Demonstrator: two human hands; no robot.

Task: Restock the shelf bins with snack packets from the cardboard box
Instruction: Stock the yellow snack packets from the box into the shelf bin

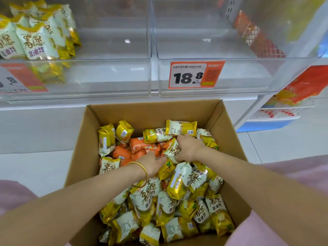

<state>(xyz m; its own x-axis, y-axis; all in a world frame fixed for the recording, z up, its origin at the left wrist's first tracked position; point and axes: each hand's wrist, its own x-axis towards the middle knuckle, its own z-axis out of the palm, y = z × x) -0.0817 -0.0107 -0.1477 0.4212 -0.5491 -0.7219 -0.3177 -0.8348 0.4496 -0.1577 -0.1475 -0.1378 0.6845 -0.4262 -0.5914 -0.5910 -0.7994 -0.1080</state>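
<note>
My left hand point(152, 163) lies flat among orange packets point(140, 148), fingers loose and holding nothing. My right hand point(189, 148), just at its 2 o'clock, is closed around a yellow packet point(173, 150) standing on end in the box point(147, 110). The empty bin point(209, 50) waits at 12 o'clock, with nothing between.

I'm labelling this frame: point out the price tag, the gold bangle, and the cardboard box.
price tag point(195, 74): head view, on the printed price.
gold bangle point(144, 170): head view, band on left wrist.
cardboard box point(150, 110): head view, inner far wall.
</note>
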